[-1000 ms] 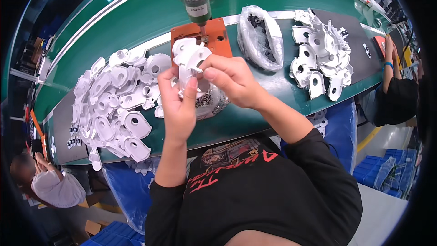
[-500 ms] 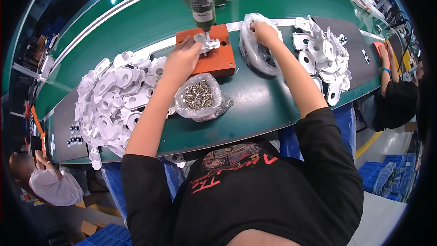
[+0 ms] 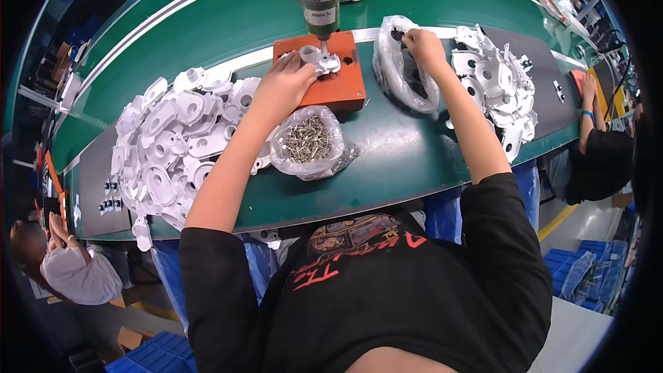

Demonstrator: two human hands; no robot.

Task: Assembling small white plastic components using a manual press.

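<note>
My left hand is closed on a white plastic part on the orange fixture block. Right above that part hangs the narrow tip of a green machine head. My right hand is over the far rim of a clear plastic bag of dark pieces; its fingers are pinched at a small black part. Near my left wrist, an open plastic bag holds many small metal pins or screws.
A large heap of white plastic parts lies left of my left forearm. Another heap of white parts is right of my right arm, partly on a dark mat. Co-workers sit at far left and far right.
My right hand has lifted out of the bag toward its far right rim, and a black part now shows at its fingertips. My left hand stays at the white part; the whole view has shifted slightly.
</note>
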